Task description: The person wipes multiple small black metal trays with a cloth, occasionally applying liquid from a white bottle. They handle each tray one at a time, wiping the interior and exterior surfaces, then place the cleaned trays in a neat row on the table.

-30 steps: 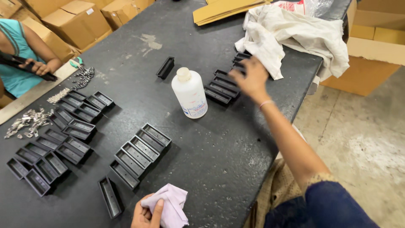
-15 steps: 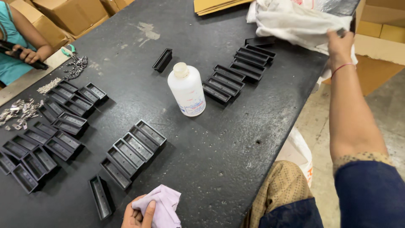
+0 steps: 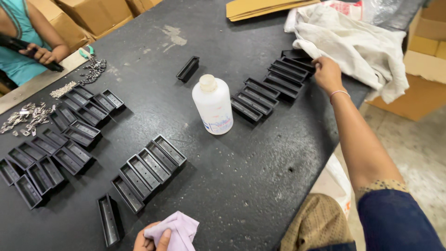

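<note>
White plastic bottle (image 3: 213,106) with cream cap, upright at centre of dark tabletop (image 3: 260,186); contents not discernible. Right hand (image 3: 326,73) at far end of slanted row of black rectangular plastic trays (image 3: 274,88), fingers curled onto endmost tray beside crumpled white cloth (image 3: 353,42). Left hand (image 3: 151,239) at near edge, closed around lilac rag (image 3: 179,228), just beside single black tray (image 3: 108,219).

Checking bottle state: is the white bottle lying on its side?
No, the white bottle stands upright on the black table, cap on top.
</note>
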Demonstrator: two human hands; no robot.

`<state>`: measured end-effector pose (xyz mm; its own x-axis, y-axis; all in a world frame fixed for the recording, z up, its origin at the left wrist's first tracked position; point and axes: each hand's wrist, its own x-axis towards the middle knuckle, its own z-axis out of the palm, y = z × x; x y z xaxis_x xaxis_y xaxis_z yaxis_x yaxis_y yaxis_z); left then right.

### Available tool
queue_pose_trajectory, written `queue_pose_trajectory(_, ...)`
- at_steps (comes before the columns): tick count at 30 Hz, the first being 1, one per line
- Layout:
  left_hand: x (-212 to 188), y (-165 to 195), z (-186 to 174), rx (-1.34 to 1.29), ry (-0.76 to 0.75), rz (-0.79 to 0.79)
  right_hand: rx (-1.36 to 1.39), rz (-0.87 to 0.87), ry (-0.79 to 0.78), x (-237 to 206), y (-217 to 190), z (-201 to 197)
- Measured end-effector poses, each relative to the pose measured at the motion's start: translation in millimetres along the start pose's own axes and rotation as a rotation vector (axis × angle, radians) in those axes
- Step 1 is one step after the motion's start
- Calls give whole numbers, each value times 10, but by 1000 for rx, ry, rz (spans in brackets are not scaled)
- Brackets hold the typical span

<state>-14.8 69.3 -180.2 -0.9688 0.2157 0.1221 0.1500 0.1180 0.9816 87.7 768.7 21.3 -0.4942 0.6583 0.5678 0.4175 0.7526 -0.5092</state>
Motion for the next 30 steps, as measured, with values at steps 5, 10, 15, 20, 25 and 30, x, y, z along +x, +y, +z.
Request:
queue_pose_trajectory(5, 121, -182, 105, 5, 45, 45, -133, -6, -114, 419, -95, 167)
queue_pose_trajectory(10, 186, -268, 191, 24, 83, 30, -138, -301, -195, 809, -97, 573)
queue_pose_trajectory(15, 233, -297, 240, 28, 102, 19, -437, -380, -256, 1046, 16, 776)
queue_pose_trajectory(20, 218, -344, 215, 35, 107, 4, -684, -23, -296, 1021, 127, 780)
queue_pose_trajectory(25, 167, -389, 195, 41, 101, 9, -701, -186, -202, 906, 129, 729)
queue_pose_trajectory(30, 120, -380, 164, 33, 83, 0, -427, -79, -389, 785, 43, 607)
